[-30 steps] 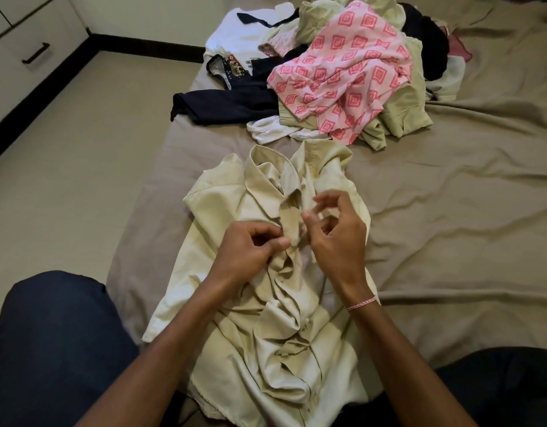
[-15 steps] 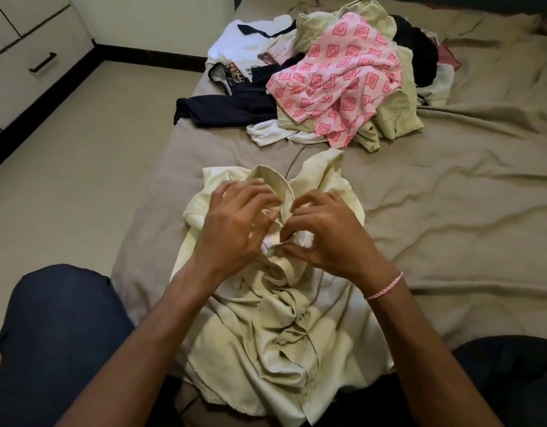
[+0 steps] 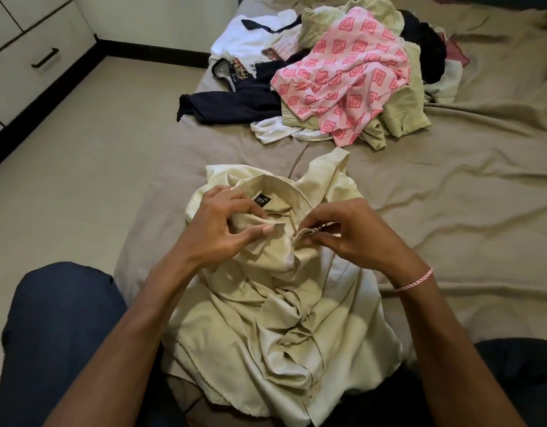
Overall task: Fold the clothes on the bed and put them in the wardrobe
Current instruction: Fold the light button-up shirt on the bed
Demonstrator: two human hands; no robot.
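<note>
1. The cream shirt (image 3: 281,303) lies crumpled on the near part of the bed (image 3: 451,211), just in front of the person, with its lower edge hanging over the bed edge between the knees
2. Its collar (image 3: 284,183) points away from the person and stands open, so that a small black label (image 3: 263,200) shows inside
3. The left hand (image 3: 222,229) holds the left side of the collar: the bent fingers lie on the collar band beside the label and the thumb presses the cloth from below
4. The right hand (image 3: 349,232) pinches the front edge of the shirt just below the collar between thumb and fingertips; the two hands are near each other but do not touch
5. A thin pink-and-white thread band (image 3: 415,280) is around the right wrist
6. Farther up the bed, apart from the shirt, is a pile of clothes (image 3: 401,115): a pink patterned cloth (image 3: 343,78) on top, a navy garment (image 3: 232,107) at its left, a white garment (image 3: 244,38) behind that
7. At the left are the pale floor (image 3: 81,180) and a white cupboard front (image 3: 16,81) with a dark handle (image 3: 44,58)
</note>
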